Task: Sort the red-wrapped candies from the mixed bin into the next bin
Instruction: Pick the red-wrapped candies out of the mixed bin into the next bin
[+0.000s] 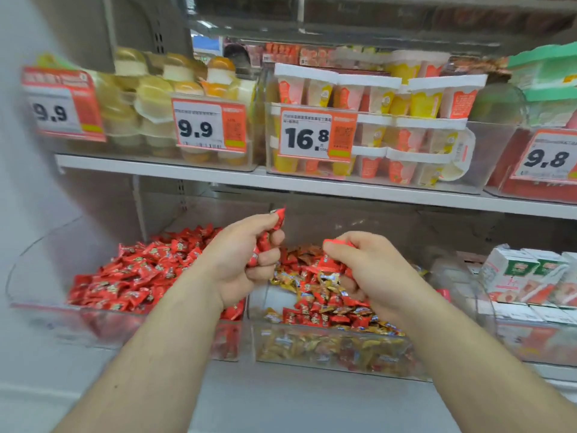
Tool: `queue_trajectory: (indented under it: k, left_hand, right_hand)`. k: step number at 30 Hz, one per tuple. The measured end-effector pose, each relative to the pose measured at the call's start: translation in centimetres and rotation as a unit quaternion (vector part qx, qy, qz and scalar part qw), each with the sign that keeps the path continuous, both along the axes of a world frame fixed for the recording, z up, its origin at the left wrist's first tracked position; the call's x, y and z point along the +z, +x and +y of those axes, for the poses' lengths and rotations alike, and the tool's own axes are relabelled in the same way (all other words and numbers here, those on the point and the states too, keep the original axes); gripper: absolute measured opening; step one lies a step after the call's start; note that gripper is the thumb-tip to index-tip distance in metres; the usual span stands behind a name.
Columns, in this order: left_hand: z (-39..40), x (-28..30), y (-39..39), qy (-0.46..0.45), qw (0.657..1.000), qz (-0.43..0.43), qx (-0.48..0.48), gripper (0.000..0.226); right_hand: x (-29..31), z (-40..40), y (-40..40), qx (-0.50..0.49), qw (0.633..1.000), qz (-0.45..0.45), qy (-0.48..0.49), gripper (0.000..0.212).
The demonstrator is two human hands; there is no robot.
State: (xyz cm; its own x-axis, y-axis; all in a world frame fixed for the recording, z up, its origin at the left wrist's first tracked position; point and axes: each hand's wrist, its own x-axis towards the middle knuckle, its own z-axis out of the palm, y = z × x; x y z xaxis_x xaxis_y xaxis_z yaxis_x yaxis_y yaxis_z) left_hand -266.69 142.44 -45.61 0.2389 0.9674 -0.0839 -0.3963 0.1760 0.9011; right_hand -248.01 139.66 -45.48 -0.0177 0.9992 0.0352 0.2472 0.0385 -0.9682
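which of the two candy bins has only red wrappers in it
The left bin, beside the left hand; the bin under the right hand mixes red and gold.

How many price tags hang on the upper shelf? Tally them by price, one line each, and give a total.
9.9 tags: 2
16.8 tag: 1
9.8 tag: 1
Total: 4
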Motion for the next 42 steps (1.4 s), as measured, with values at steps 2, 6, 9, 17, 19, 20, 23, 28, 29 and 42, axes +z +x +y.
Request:
queue_trajectory:
  k: [2, 6, 9, 17, 19, 20, 23, 28, 29, 42]
  left_hand:
    - [0.3, -0.4, -3.2, -0.019, 0.996, 0.015, 0.087, 0.017]
    - [1.7, -3.3, -8.3, 0.024, 0.943, 0.271, 0.194, 0.025]
    - [2.6, -5.0, -10.0, 0.036, 0.911, 0.338, 0.232, 0.01]
    - [2.2, -5.7, -12.6, 0.056, 0.697, 0.687, 0.2, 0.024]
    - [2.0, -5.8, -12.3, 0.077, 0.725, 0.666, 0.158, 0.013]
    - [2.0, -5.9, -12.0, 0.079, 0.736, 0.663, 0.11, 0.018]
    - [1.8, -6.1, -11.8, 0.04, 0.739, 0.672, -0.023, 0.026]
    - [2.0, -6.4, -12.7, 0.029, 0.703, 0.71, -0.038, 0.041]
    - [1.8, -6.4, -12.7, 0.028, 0.698, 0.715, -0.026, 0.043]
    - [-0.2, -3.3, -6.2, 0.276, 0.701, 0.625, 0.206, 0.034]
  right_hand:
    - [0.9, 0.4, -3.5, 0.039, 0.998, -0.041, 0.039, 0.017]
    - [2.3, 3.0, -9.4, 0.066, 0.967, -0.211, 0.124, 0.012]
    - [2.4, 5.0, -12.6, 0.081, 0.931, -0.317, 0.162, 0.006]
    - [1.2, 7.7, -15.3, 0.143, 0.854, -0.482, 0.137, 0.047]
    - [1.6, 7.8, -15.8, 0.175, 0.847, -0.48, 0.148, 0.03]
    - [1.7, 7.9, -16.1, 0.219, 0.825, -0.506, 0.122, 0.024]
    - [0.6, 7.1, -18.4, 0.415, 0.636, -0.644, -0.092, 0.031]
    - [-2.0, 7.7, -20.1, 0.411, 0.536, -0.734, -0.076, 0.048]
    - [-1.9, 7.8, -20.0, 0.404, 0.548, -0.729, -0.069, 0.049]
    - [1.0, 2.1, -11.2, 0.038, 0.799, -0.557, 0.222, 0.022]
